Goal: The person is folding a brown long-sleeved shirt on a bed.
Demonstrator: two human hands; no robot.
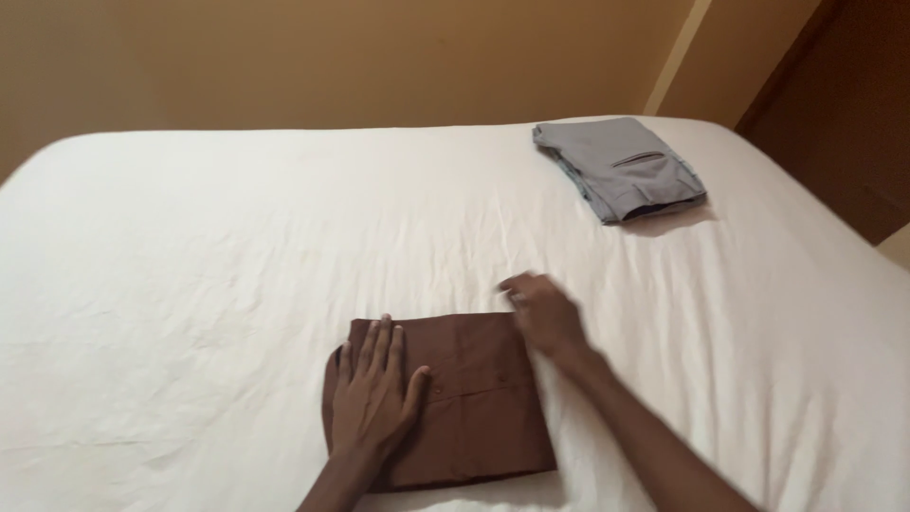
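Folded brown garment (pixel 464 398) on bed (pixel 190 246): left hand (pixel 374 393) flat, fingers spread, pinning; blurred right hand (pixel 545 313) open, holding nothing, at its far corner; best smoothed outward, evenly.

Two bare hands reaching forward, palms down

The left hand (pixel 374 393) lies flat with fingers straight and together, thumb spread to the side. The right hand (pixel 542 313) is blurred, fingers loosely curled, its forearm stretched out from the lower right.
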